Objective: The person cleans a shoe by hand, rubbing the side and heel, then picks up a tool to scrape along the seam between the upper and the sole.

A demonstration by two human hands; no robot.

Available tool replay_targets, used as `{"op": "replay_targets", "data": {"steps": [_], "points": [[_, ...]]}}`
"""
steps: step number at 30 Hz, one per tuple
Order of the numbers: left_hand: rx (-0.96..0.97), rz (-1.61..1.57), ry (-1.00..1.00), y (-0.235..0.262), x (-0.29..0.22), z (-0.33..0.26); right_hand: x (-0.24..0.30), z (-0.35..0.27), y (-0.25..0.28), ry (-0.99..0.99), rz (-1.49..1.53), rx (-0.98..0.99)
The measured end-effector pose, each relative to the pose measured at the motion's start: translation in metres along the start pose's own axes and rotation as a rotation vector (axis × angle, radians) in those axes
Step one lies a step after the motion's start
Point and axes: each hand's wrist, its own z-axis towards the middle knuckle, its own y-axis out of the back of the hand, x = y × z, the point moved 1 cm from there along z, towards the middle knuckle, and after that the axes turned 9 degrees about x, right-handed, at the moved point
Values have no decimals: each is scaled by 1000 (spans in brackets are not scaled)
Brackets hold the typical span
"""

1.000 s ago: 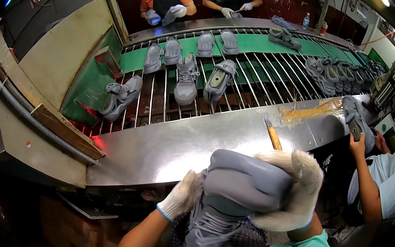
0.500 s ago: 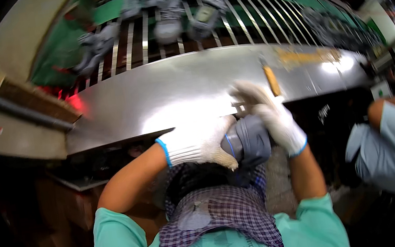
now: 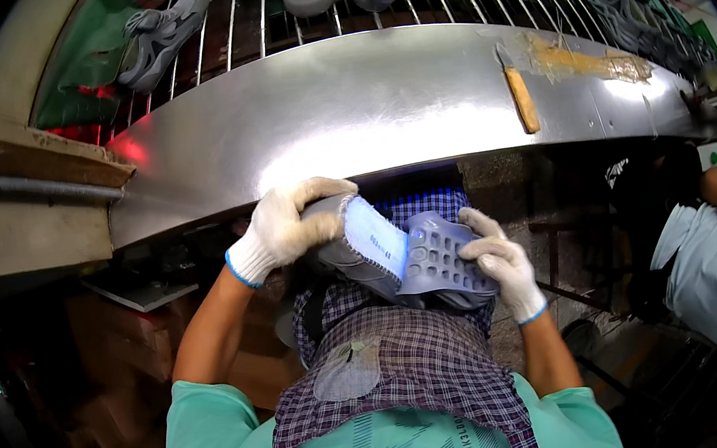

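Observation:
I hold a grey shoe (image 3: 355,265) over my lap, turned sole-up, with its blue-grey studded outsole (image 3: 430,255) facing me. My left hand (image 3: 282,224), in a white glove, grips the shoe's upper at the left end. The gloved right hand (image 3: 498,265) clasps the right end of the sole, fingers curled around its edge. Both hands sit just below the front lip of the shiny metal bench (image 3: 363,116). A checked apron (image 3: 395,372) lies under the shoe.
A wooden-handled tool (image 3: 520,95) lies on the bench beside a yellowish glue patch (image 3: 580,62). Behind it, grey shoes (image 3: 161,38) rest on a rod conveyor (image 3: 262,21). Another person in a light shirt (image 3: 711,252) sits at my right.
The view has dropped toward my lap. The shoe has come down from in front of my face and been turned sole-up; my hands have shifted to its two ends.

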Motion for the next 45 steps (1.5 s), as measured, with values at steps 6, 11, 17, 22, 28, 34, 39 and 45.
{"op": "replay_targets", "data": {"steps": [6,11,17,22,28,34,39,45], "points": [[-88,34,-590,-26,-15,63,96,40,-37,245,-346,347],[-116,240,-650,-70,-26,-23,65,28,-42,332,-575,232],[-186,41,-364,-120,12,-38,22,29,-42,435,-578,95],[-374,125,-472,-125,12,-16,5,40,-36,373,-365,-6],[-397,166,-517,-127,29,-8,-17,39,-33,243,-234,-63],[-334,63,-501,-130,46,-7,-23,41,-30,253,-235,-15],[-251,-60,-258,-126,45,-7,-32,35,-25,133,-82,-67],[-16,49,78,-41,27,-21,-39,37,-16,-413,25,229]]}}
